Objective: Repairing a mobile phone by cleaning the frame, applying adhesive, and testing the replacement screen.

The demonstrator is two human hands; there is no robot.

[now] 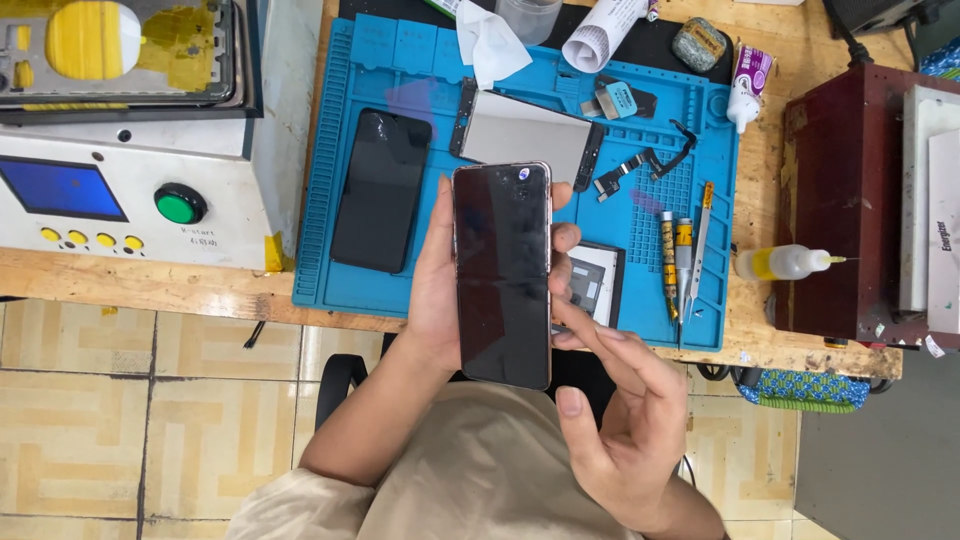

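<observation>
L hand (pixel 437 285) grips a dark phone (pixel 502 275) upright by its edges, fingertips wrapped round the far side. R hand (pixel 625 420) half open, holding nothing, forefinger seemingly touching the phone's lower edge. Beyond the fingers: blue mat (pixel 345 290), second phone (pixel 381 190), tweezers (pixel 697 245) w/ screwdrivers (pixel 675 262) to the right.

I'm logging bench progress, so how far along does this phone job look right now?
Looks done: loose flex parts and a bare frame lie on the blue mat. In hand: the left hand holds a dark phone, the right hand open beside its edge. Apparently left: a second black phone and the tools lie untouched.
</observation>
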